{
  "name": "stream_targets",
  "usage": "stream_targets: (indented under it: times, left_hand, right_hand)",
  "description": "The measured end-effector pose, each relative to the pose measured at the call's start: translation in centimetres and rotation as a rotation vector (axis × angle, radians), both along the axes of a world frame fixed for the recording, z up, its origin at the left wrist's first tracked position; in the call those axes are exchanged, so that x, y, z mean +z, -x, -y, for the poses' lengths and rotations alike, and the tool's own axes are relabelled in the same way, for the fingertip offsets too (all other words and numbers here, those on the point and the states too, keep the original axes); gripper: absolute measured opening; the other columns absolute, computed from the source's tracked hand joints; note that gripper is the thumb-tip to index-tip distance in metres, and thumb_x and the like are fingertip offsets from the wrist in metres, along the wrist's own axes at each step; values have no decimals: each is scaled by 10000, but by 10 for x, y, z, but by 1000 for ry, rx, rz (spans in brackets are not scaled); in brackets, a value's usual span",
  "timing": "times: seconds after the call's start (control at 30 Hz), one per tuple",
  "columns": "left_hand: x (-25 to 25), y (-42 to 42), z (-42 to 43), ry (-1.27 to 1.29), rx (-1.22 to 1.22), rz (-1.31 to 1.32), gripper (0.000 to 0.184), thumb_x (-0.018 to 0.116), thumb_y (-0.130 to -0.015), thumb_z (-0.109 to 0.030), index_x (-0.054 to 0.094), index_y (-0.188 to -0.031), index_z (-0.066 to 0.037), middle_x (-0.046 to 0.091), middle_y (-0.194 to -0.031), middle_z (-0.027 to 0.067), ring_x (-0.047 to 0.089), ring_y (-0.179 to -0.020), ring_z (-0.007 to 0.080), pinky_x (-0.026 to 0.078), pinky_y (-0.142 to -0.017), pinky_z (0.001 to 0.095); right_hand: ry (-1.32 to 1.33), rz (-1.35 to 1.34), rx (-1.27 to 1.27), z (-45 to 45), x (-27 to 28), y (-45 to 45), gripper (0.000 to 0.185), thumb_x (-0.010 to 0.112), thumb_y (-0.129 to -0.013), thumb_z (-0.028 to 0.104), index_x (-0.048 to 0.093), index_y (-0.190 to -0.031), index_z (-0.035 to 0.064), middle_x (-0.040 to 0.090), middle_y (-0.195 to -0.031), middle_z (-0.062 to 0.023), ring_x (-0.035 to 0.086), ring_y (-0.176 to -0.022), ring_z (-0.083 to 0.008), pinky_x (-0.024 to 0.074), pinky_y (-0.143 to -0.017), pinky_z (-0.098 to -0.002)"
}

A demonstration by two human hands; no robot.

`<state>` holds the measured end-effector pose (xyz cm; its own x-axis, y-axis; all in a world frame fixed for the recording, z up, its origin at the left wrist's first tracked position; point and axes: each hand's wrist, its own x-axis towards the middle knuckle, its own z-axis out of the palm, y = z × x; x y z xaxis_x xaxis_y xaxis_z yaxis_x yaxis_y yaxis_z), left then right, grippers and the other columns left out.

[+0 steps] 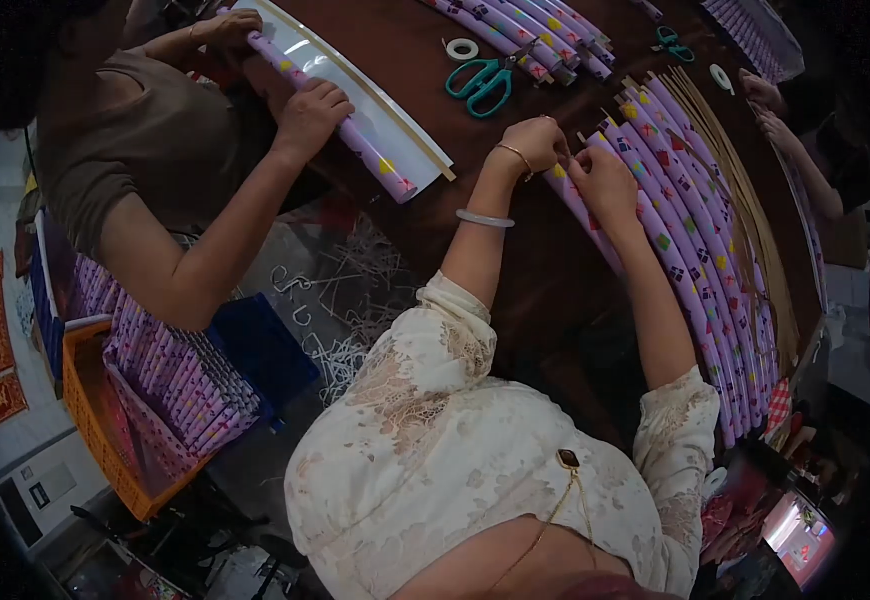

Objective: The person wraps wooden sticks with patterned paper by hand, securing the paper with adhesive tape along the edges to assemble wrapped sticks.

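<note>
My left hand is closed in a pinch at the far end of a purple patterned paper roll. My right hand bends over the same roll, its thumb and fingers pinched together close to my left fingertips. What the fingertips hold is too small to make out. To the right, several similar purple rolls lie side by side, with brown strips along them. Teal-handled scissors and a white roll of tape lie beyond my left hand.
At left, another person's hands press a purple roll on a white sheet. Someone else's hands are at the right edge. More rolls and teal scissors lie farther back. An orange crate with folded purple paper stands lower left.
</note>
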<state>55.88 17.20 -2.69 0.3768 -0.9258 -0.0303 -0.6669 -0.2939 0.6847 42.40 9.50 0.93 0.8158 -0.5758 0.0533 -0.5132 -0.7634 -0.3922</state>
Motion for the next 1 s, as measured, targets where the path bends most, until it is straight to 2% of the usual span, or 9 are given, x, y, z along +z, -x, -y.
stream_targets:
  times: [0.03,0.17,0.33,0.57,0.87,1.0]
  left_hand:
    - [2,0,0,-30,-19,-38,157,621,-694,-98,692,-828,-58,641,-850,131,603,-833,278,484,-726,361]
    - [3,0,0,-34,-11,-35,159,628,-683,-87,691,-825,-54,643,-841,127,605,-825,278,485,-722,362]
    - [0,1,-1,-21,16,-17,137,626,-688,-83,690,-808,-68,612,-886,117,576,-883,280,471,-764,364]
    - [-5,-2,2,-24,-2,-33,128,625,-688,-88,688,-798,-74,597,-894,119,563,-885,287,466,-780,370]
    - [-5,-2,1,-16,-17,10,140,636,-690,-107,695,-817,-89,604,-877,118,567,-877,286,467,-771,375]
    - [1,-3,-3,9,-35,-51,144,645,-691,-118,698,-819,-81,619,-874,122,579,-859,285,470,-767,366]
  right_hand:
    - [45,30,15,1,-3,0,218,610,-764,282,643,-817,73,638,-770,-114,612,-748,-298,473,-658,-410]
    - [34,45,7,1,-4,-1,215,609,-761,274,647,-804,67,640,-766,-114,615,-739,-301,477,-653,-405]
    - [-167,-12,-30,4,1,-2,208,614,-748,263,653,-804,66,644,-766,-123,616,-749,-306,482,-662,-400]
    - [-106,-68,-41,7,-4,-6,236,613,-742,290,655,-809,67,642,-760,-138,615,-761,-312,480,-665,-401]
    - [-139,29,9,10,-10,-2,255,620,-747,297,647,-818,54,633,-727,-147,613,-723,-321,471,-636,-412]
    - [-145,62,-7,9,-7,1,257,619,-754,289,634,-812,40,626,-707,-144,608,-708,-316,466,-636,-400]
